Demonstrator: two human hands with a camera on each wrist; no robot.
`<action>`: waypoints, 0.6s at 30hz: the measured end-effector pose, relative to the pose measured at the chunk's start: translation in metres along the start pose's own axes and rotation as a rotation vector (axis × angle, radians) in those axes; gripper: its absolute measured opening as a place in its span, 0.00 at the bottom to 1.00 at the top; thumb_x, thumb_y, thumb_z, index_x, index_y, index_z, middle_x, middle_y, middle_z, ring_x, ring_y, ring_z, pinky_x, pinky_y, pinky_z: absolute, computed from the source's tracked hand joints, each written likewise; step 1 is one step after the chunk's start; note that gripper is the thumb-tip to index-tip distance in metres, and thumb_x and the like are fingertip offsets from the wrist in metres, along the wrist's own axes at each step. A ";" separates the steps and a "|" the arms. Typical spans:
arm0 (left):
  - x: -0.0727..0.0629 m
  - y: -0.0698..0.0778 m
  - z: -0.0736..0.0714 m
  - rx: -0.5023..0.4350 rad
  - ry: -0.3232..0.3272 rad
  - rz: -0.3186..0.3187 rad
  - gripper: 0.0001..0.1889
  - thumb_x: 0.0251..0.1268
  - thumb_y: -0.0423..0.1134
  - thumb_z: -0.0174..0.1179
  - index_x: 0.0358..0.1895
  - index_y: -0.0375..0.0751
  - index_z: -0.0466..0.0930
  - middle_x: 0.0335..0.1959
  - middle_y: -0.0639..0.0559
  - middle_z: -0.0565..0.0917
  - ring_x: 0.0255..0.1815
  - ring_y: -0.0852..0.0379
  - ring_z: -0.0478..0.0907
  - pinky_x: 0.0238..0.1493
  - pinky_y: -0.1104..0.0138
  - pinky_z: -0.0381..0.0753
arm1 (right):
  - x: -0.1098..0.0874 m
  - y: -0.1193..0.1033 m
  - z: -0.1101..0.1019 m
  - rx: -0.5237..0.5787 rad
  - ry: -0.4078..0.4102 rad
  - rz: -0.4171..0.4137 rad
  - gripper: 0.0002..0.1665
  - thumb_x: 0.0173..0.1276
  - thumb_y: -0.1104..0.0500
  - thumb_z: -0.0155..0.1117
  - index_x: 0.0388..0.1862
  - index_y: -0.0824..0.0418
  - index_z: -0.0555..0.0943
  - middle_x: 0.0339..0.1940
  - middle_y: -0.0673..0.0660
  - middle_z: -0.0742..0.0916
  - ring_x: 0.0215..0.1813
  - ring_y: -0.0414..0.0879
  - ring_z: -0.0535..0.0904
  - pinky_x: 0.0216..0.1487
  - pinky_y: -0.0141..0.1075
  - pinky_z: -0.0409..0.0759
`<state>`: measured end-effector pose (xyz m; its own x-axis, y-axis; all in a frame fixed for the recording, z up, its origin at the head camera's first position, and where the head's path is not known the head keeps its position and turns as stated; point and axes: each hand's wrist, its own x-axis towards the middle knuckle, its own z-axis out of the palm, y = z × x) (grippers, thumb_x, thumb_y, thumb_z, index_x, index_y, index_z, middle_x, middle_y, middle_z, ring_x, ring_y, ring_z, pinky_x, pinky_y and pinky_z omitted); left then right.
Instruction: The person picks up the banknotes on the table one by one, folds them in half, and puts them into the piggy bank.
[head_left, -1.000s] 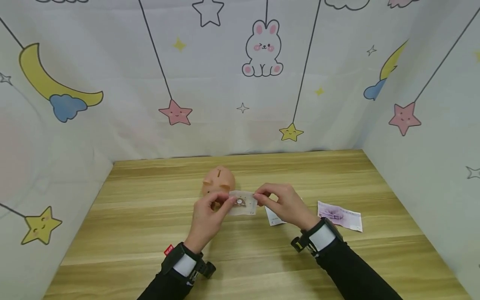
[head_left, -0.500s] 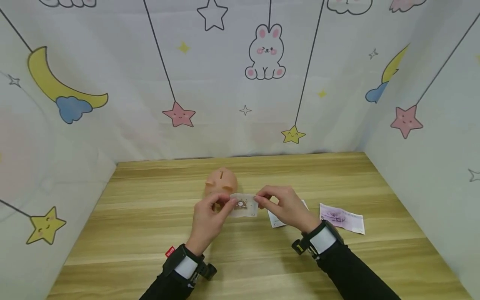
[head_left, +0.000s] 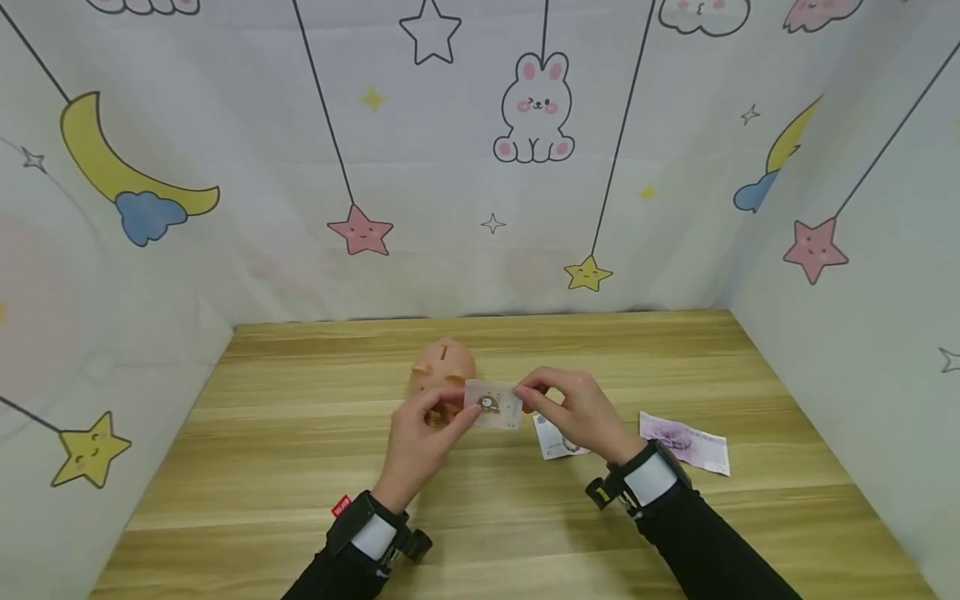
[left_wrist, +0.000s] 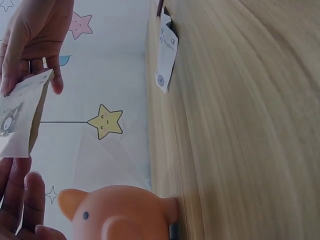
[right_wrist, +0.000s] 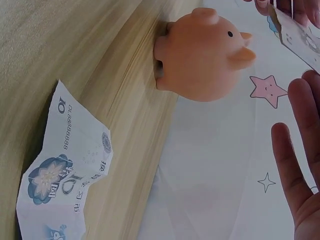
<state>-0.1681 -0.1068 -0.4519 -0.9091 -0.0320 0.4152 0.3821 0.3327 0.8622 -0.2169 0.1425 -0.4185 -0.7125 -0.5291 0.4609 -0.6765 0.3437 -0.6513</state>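
A small pale paper note [head_left: 504,407] with a brown printed figure is stretched between my two hands. My left hand [head_left: 417,440] pinches its left side between thumb and fingers. At its right edge, the thumb and forefinger of my right hand [head_left: 583,414] pinch it. Just behind the left hand, an orange piggy bank [head_left: 443,364] stands on the table, its slot upward; the left hand hides its lower front. In the right wrist view the piggy bank [right_wrist: 200,57] shows whole, apart from the raised note [right_wrist: 298,37].
A bluish play banknote marked 10 [right_wrist: 67,170] lies creased on the wooden table [head_left: 300,467], partly under the right hand in the head view. Farther right lies a purple banknote [head_left: 697,446]. A printed cloth [head_left: 450,283] walls the table's back. A red tag [head_left: 341,505] shows beside the left wrist.
Both hands have shifted slightly right with the note between them. More of the bluish banknote shows beneath the right hand. The view has tilted a little; the pinch on the note stays the same.
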 end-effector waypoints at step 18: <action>0.004 0.006 0.012 0.432 0.143 0.456 0.07 0.62 0.32 0.78 0.34 0.41 0.87 0.28 0.55 0.84 0.30 0.58 0.79 0.34 0.62 0.79 | 0.007 -0.002 0.005 -0.004 0.019 0.020 0.05 0.80 0.61 0.67 0.41 0.55 0.88 0.31 0.44 0.88 0.34 0.38 0.84 0.30 0.34 0.80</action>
<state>-0.1714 -0.0932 -0.4487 -0.6286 0.0866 0.7729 0.5967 0.6911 0.4079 -0.2199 0.1339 -0.4174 -0.7292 -0.5072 0.4594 -0.6629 0.3570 -0.6581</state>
